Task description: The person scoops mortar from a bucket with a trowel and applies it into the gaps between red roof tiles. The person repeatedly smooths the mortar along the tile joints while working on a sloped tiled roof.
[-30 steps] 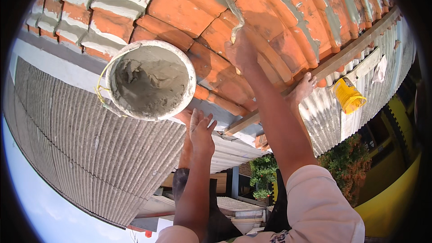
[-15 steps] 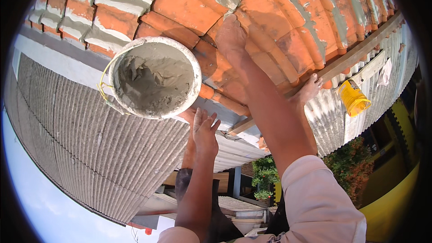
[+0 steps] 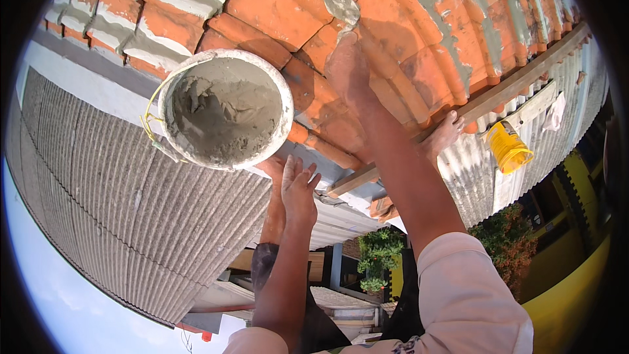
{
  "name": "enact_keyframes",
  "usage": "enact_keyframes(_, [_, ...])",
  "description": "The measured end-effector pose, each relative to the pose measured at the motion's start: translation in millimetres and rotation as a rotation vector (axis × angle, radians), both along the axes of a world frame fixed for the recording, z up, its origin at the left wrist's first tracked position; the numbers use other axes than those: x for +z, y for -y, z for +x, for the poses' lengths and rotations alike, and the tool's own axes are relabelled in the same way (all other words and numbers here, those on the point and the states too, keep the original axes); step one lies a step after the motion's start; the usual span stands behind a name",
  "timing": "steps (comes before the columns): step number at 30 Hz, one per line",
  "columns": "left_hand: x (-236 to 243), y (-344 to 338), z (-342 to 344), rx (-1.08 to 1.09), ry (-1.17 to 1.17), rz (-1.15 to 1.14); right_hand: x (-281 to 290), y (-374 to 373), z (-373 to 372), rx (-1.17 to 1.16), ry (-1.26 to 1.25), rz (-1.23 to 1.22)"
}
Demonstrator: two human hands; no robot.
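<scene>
Right hand [image 3: 348, 65] pressed on far orange roof tiles [image 3: 275, 6], fingers [image 3: 341, 39] closed against grey mortar joint [image 3: 341, 6], left hand [image 3: 298, 187] open and empty, fingers spread, just right of white mortar bucket [image 3: 223, 111] on corrugated sheet [image 3: 131, 223]
</scene>
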State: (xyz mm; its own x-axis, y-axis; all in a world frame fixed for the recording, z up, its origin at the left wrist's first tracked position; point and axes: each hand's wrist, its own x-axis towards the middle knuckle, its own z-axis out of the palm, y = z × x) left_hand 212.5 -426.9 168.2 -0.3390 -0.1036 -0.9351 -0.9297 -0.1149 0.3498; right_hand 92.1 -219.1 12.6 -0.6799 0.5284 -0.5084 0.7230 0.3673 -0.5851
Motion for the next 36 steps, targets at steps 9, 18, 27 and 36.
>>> enact_keyframes(9, [5.5, -7.0, -6.1, 0.02, 0.0, 0.003, -2.6, 14.1, 49.6, -0.233, 0.123, -0.28])
enact_keyframes(18, [3.8, 4.9, -3.7, 0.021, -0.028, 0.012, -9.9, 18.8, 7.5, 0.016, 0.153, 0.091])
enact_keyframes(27, [5.7, 4.7, -2.1, 0.016, -0.02, 0.013, -0.3, 6.4, -49.2, 0.108, 0.056, 0.102])
enact_keyframes(36, [7.1, 7.9, 0.3, 0.08, -0.038, 0.029, -30.6, -13.6, -17.8, 0.191, 0.072, 0.145])
